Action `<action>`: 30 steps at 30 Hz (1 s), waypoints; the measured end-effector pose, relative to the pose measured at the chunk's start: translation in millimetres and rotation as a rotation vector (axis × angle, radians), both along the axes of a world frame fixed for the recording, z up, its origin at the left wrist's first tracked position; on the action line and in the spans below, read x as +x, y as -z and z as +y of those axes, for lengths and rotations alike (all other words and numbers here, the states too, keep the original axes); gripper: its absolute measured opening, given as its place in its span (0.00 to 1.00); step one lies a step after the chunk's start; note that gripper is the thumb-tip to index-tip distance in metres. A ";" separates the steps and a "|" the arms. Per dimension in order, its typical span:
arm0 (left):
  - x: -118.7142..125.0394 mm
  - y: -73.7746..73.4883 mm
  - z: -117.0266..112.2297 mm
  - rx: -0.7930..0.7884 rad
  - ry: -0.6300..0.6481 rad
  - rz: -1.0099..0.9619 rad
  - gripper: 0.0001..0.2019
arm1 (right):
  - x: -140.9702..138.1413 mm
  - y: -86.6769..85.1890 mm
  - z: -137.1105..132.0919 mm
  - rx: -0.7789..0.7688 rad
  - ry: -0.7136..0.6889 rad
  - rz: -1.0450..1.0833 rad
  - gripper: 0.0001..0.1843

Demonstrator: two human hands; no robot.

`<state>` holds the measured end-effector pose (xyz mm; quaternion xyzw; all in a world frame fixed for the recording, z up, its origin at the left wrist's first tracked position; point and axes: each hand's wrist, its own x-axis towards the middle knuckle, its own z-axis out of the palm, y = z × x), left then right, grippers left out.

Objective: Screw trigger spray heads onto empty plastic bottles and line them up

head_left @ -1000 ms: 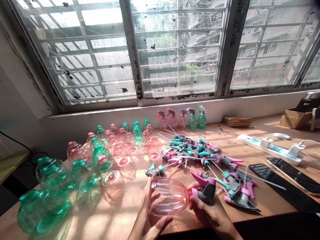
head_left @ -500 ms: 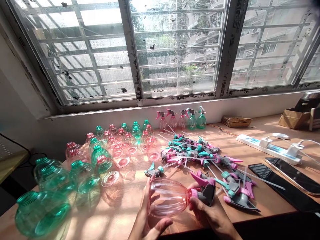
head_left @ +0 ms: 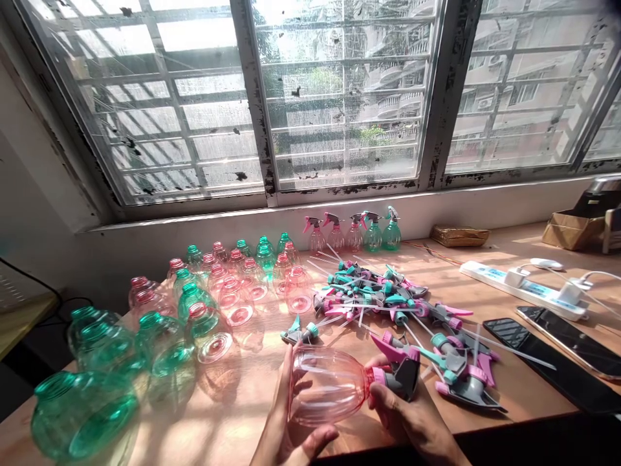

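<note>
A clear pink spray bottle [head_left: 327, 386] lies sideways in the air above the table's near edge, its base to the left. My left hand [head_left: 295, 421] is wrapped round the base end, thumb underneath. At the neck, my right hand [head_left: 400, 408] grips the pink collar of the spray head [head_left: 400, 366], whose trigger is pink and body dark grey. The spray head sits on the bottle's mouth; how tightly, I cannot tell. Just beyond the bottle lies a single teal and grey spray head [head_left: 299, 331]. A heap of loose spray heads [head_left: 373, 294] with thin tubes spreads behind my right hand.
Open green bottles [head_left: 85, 414] and pink bottles [head_left: 235, 301] stand on the left. Several bottles with spray heads [head_left: 372, 234] line the wall. To the right are a power strip [head_left: 524, 288], two phones [head_left: 577, 340] and a brown packet [head_left: 458, 235].
Both hands keep their hold on the bottle and spray head, with only a very slight shift. The things on the table have stayed in place.
</note>
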<state>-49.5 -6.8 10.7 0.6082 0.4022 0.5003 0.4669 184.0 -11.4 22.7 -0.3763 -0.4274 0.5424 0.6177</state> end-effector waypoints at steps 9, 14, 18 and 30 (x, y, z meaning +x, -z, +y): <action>4.6 -1.9 3.9 0.025 -0.022 -0.031 0.49 | 0.0 2.4 0.7 0.007 -0.027 0.050 0.27; 6.8 2.2 8.8 0.125 -0.044 -0.018 0.44 | 0.0 0.3 0.7 0.011 -0.023 0.018 0.27; 3.1 -6.1 2.3 0.076 -0.002 0.006 0.51 | 0.5 -1.3 0.5 0.006 -0.021 0.008 0.28; 2.9 0.7 3.2 -0.028 -0.039 -0.036 0.47 | 1.8 2.7 1.5 0.002 -0.007 -0.044 0.28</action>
